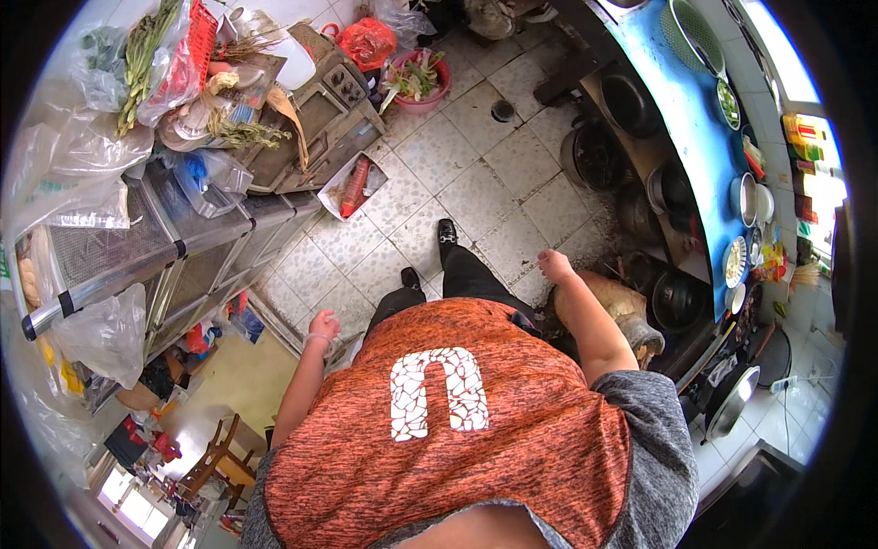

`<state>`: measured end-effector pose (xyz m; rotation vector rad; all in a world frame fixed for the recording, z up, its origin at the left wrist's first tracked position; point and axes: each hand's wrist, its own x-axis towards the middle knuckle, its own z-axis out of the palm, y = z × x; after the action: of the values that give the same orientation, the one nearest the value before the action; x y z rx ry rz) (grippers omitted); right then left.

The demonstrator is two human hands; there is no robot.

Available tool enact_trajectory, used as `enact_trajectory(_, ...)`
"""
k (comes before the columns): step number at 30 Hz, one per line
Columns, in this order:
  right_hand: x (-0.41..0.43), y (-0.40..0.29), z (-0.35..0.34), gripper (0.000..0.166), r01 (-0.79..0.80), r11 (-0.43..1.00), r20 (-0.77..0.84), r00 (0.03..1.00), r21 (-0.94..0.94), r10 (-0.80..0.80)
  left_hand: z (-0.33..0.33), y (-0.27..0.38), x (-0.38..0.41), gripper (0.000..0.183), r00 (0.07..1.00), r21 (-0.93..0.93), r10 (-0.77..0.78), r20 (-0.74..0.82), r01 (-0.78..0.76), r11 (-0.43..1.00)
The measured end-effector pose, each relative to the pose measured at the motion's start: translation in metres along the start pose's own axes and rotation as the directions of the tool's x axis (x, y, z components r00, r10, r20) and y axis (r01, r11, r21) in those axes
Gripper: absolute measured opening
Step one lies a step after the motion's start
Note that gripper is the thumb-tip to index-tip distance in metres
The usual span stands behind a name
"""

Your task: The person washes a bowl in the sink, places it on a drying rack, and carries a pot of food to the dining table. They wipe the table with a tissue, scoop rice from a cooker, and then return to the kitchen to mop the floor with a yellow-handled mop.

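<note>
My left hand [322, 329], with a pale band at the wrist, hangs beside my left hip over the tiled floor [439, 158]. It holds nothing and its fingers are slightly apart. On the other side, my right hand [554, 265] hangs with its fingers curled in; nothing shows in it. A large brown earthenware-looking pot [597, 305] stands on the floor beneath my right forearm. Between the hands are my black trousers and black shoes [447, 232], one foot ahead of the other.
At left, a mesh-sided cabinet [110, 254] carries plastic bags and vegetables. Ahead stand a pink basin [439, 86] of vegetable scraps and a white box [377, 182] holding a red package. At right, a blue counter [693, 144] bears bowls and a green colander [679, 34], with pots [597, 158] below.
</note>
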<state>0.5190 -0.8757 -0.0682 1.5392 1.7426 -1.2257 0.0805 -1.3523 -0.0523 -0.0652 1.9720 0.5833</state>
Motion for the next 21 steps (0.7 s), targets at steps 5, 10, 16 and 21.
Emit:
enact_trajectory(5,0.020,-0.008,-0.018,0.027,0.050,0.998,-0.033,0.998,-0.030,-0.051,0.007,0.016,-0.007,0.035,0.999,0.014,-0.038,-0.013,0.039,0.999)
enact_trajectory(10,0.030,-0.037,-0.031,0.028,0.106,0.993,0.015,0.994,0.048,-0.107,0.018,0.016,-0.014,0.034,0.992,-0.030,-0.126,0.012,0.126,0.992)
enact_trajectory(16,0.026,-0.052,-0.034,0.027,0.165,0.986,-0.042,0.986,0.035,-0.164,0.026,0.029,-0.021,0.033,0.994,0.112,-0.010,0.106,-0.002,0.994)
enact_trajectory(21,0.005,-0.025,-0.023,0.026,0.139,0.990,-0.083,0.987,0.025,-0.136,0.018,0.037,-0.011,0.035,0.990,0.105,0.046,0.136,-0.061,0.993)
